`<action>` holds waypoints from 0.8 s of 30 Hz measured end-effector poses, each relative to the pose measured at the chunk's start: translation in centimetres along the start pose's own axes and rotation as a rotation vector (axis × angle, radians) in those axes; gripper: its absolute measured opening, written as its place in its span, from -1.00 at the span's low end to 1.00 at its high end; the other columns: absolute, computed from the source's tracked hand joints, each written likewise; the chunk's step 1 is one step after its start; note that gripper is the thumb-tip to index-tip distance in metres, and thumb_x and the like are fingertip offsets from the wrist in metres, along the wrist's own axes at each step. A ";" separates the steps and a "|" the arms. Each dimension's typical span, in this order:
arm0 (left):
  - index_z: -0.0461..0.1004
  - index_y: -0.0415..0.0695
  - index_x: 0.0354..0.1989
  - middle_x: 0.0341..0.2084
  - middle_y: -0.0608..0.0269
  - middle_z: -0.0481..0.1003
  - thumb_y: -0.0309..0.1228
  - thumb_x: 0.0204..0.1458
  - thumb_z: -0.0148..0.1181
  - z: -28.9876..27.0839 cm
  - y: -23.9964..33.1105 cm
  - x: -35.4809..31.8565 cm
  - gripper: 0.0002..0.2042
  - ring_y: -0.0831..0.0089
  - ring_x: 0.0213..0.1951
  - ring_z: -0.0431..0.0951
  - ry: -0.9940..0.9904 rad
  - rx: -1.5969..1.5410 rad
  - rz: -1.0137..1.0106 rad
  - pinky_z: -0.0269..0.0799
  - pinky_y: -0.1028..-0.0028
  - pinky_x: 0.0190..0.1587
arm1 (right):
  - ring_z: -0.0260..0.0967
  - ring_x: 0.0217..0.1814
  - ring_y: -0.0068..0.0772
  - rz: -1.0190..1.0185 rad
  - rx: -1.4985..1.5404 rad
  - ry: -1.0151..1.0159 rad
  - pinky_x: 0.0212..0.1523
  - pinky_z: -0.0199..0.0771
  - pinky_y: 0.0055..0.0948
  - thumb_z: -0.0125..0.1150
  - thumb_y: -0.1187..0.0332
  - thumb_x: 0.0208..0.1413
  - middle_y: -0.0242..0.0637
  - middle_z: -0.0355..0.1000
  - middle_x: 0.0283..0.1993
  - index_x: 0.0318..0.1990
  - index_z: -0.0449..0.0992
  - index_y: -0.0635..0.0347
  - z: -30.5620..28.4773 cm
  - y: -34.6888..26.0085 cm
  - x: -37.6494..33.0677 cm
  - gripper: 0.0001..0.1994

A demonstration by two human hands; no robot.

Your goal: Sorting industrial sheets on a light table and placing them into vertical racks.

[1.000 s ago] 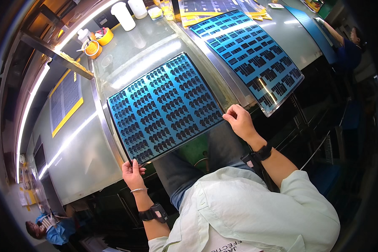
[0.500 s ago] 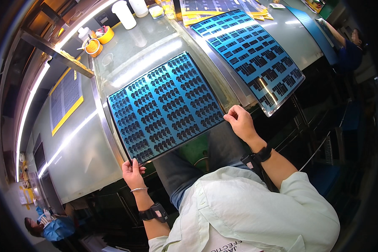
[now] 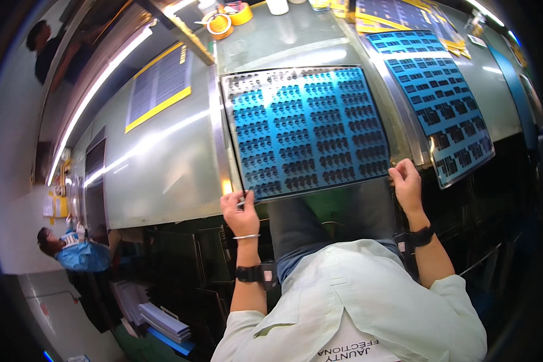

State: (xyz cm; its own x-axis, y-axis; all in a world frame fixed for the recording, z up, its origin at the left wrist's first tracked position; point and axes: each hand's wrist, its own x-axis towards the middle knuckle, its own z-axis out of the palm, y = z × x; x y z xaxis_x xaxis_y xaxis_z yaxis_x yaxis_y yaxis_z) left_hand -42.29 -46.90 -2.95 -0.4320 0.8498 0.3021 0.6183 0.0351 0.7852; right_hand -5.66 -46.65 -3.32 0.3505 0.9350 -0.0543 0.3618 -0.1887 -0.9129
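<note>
A flat blue sheet [image 3: 311, 136] with rows of small black shapes and a dark border lies on the metal worktable, its near edge reaching over my lap. My left hand [image 3: 240, 214] grips its near left corner between thumb and fingers. At the near right corner, my right hand [image 3: 406, 184] pinches the edge with fingertips closed. To the right, a second blue sheet [image 3: 431, 99] with larger black blocks rests on the table and overhangs the front edge.
A yellow-edged grey film [image 3: 160, 87] lies on the left table [image 3: 157, 187]. Orange tape rolls [image 3: 219, 25] and a white container [image 3: 277, 6] stand at the back. More yellow-edged films [image 3: 404, 15] lie far right. A person in blue [image 3: 81, 247] is at the far left.
My view has swung left, so the tables and sheets sit farther right in the picture. Both hands remain at the near corners of the blue sheet.
</note>
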 end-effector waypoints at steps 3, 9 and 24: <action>0.43 -0.19 -0.49 -0.47 0.17 0.32 -0.48 -0.20 0.26 0.1 -0.4 -0.3 -0.87 0.21 -0.33 0.34 0.035 0.181 0.135 0.25 0.33 -0.23 | 0.18 -0.57 -0.69 0.018 0.031 -0.032 -0.56 0.27 -0.65 0.10 0.51 0.02 -0.46 0.23 -0.61 -0.47 0.26 0.22 0.4 -0.1 0.0 -0.86; 0.37 -0.21 -0.36 -0.42 0.13 0.31 -0.41 -0.14 0.23 0.5 -0.6 -0.4 -0.79 0.14 -0.29 0.33 0.049 0.328 0.240 0.25 0.27 -0.20 | 0.15 -0.61 -0.66 -0.032 0.001 -0.008 -0.57 0.26 -0.61 0.10 0.50 0.02 -0.43 0.20 -0.64 -0.47 0.24 0.22 0.3 -0.3 0.5 -0.85; 0.42 0.14 -0.02 0.10 0.42 0.29 -0.41 0.01 0.03 -0.7 -0.2 0.6 -0.67 0.13 0.26 0.01 -0.353 0.519 0.377 -0.32 -0.20 0.17 | 0.01 0.24 -0.07 -0.816 -0.938 0.032 0.18 0.01 -0.14 -0.05 0.43 -0.06 -0.22 0.21 0.11 0.02 0.35 0.15 5.7 -3.8 18.5 -0.60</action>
State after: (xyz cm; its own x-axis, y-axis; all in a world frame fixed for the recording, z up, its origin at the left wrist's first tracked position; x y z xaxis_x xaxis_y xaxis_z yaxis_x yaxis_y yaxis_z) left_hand -43.15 -46.73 -2.56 0.0546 0.9691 0.2407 0.9525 -0.1228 0.2785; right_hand -5.40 -26.92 -3.19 -0.2503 0.8747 0.4150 0.9565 0.2897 -0.0335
